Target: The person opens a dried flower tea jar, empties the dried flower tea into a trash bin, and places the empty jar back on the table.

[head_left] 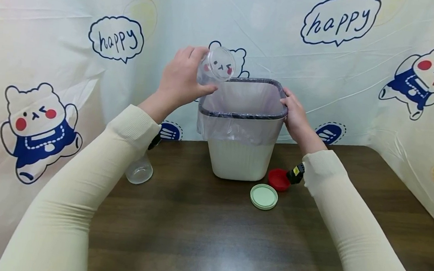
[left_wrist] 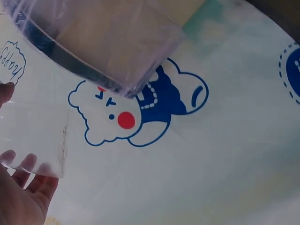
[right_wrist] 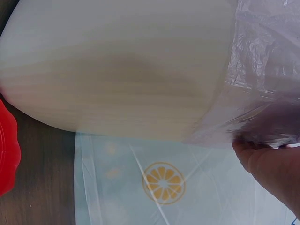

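My left hand [head_left: 181,78] holds a clear, see-through jar [head_left: 216,66] above the left rim of a white trash bin [head_left: 242,161]. The jar is tipped, its round mouth towards the bin. In the left wrist view, fingers [left_wrist: 44,187] wrap its side, and a few dark specks show near one edge. A thin translucent bag [head_left: 236,131] lines the bin and folds down over its dark rim. At the right side of that rim, my right hand [head_left: 296,116] grips the edge, and the right wrist view shows it against the bag.
A light green round lid [head_left: 263,196] lies in front of the bin, beside a red lid [head_left: 277,179]. Another clear jar [head_left: 139,171] stands at the left, partly behind my left sleeve. A printed curtain [head_left: 271,50] hangs behind the brown table [head_left: 192,236].
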Demonstrator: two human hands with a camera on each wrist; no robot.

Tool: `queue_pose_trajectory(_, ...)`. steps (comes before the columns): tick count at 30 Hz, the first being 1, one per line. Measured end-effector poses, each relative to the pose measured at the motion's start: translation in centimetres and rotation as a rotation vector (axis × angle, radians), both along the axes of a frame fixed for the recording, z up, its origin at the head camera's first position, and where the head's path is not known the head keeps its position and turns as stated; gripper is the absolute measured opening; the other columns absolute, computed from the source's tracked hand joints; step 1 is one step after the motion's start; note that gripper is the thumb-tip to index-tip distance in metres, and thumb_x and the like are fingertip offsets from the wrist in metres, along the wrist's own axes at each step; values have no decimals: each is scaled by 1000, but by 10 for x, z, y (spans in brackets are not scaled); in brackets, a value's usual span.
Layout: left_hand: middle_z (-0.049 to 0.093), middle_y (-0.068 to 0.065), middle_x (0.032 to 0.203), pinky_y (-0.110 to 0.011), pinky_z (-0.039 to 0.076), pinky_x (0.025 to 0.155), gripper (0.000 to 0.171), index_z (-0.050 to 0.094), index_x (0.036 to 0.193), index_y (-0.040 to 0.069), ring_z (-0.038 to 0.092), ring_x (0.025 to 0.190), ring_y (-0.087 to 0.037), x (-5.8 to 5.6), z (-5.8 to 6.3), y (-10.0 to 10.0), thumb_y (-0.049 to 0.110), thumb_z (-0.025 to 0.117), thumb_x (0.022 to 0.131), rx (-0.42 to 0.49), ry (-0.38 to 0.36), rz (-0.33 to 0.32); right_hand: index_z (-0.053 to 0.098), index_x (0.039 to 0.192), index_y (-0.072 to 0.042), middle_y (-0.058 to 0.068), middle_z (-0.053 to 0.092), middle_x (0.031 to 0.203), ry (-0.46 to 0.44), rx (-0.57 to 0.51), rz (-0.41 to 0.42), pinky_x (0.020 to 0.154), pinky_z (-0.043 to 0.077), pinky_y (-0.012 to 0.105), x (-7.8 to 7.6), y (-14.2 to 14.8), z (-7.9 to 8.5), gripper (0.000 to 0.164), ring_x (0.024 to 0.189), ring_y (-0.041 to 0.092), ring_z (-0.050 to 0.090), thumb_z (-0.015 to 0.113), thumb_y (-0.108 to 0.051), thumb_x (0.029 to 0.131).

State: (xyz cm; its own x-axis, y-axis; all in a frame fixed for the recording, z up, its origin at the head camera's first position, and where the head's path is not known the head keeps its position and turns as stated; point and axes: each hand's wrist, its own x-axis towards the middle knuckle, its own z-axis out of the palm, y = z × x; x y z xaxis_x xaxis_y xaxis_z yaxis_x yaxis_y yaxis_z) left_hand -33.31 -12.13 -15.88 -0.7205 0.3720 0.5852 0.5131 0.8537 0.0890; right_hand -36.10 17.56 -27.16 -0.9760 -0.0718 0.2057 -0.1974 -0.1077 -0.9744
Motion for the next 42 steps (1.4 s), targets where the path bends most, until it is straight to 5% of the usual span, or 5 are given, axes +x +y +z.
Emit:
queue_pose_trajectory(9,58,-4,118,-33,48,84,72,48,129,10,55,106,-18,12,-5,-8,47,80,76,404,-184,-109,21,156,-16,2,20,159,1,23,-14,115,15,41,1,0,0,58,144,20,19,33,-19,99)
queue_pose_trajectory(14,61,-5,113,-35,52,80,68,50,130,15,58,101,-18,19,-8,-12,48,79,77,521,-285,-178,20,156,-16,2,19,160,-1,11,-11,115,15,40,1,-1,1,59,144,20,19,33,-20,99)
queue_pose_trajectory(26,60,-7,115,-39,52,84,60,50,132,11,59,100,-19,33,-20,-16,37,74,84,493,-421,-335,19,156,-14,3,17,160,6,2,-1,115,14,41,1,-1,0,59,144,21,18,33,-18,99)
queue_pose_trajectory(35,60,-9,117,-43,54,84,62,46,136,8,61,104,-24,43,-36,-11,22,75,83,488,-538,-552,19,156,-14,4,18,160,8,-8,-7,115,15,41,1,0,0,60,143,21,20,33,-18,98)
queue_pose_trajectory(42,61,-9,117,-42,55,81,59,48,133,9,61,104,-24,52,-51,-7,16,77,82,469,-597,-578,19,156,-16,1,18,160,-5,23,-14,115,14,41,2,1,0,59,143,17,19,34,-20,99)
